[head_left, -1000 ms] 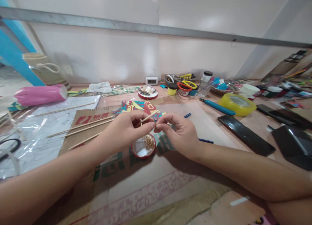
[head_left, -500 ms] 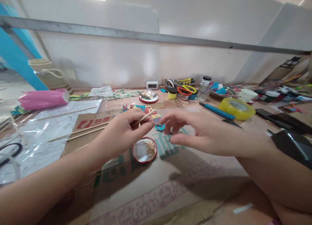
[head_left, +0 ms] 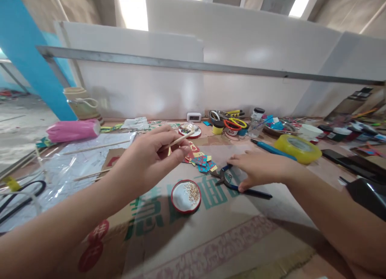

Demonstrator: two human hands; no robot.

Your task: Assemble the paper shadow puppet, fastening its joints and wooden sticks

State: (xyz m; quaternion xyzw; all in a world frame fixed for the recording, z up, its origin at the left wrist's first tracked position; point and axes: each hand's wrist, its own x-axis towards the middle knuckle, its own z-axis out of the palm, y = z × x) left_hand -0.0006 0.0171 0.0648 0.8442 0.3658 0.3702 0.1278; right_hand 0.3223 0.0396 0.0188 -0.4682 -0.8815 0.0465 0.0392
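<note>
My left hand (head_left: 161, 158) pinches a thin wooden stick (head_left: 179, 140) between thumb and fingers, above the cardboard. My right hand (head_left: 261, 168) lies over a pair of pliers (head_left: 223, 175) with dark blue handles. Its thumb touches the lower handle and its fingers reach over the upper one; the pliers' jaws point left and are apart. Between the hands lie small blue, red and yellow patterned card pieces (head_left: 205, 163). Nearer to me sits a red-rimmed white lid (head_left: 177, 196) with tiny gold-coloured bits (head_left: 192, 193) on its right side.
Cardboard (head_left: 187, 242) covers the work surface. At the back stand a second lid (head_left: 197, 135) of small beads, a small digital clock (head_left: 194, 117) and paint pots (head_left: 217, 128). To the right are a blue cutter knife (head_left: 273, 149) and yellow tape roll (head_left: 297, 149). Left lies a pink pouch (head_left: 74, 130).
My right hand has moved away from my left hand, rightward, onto the pliers. My left hand still holds the stick. The view has tilted up and shifted left.
</note>
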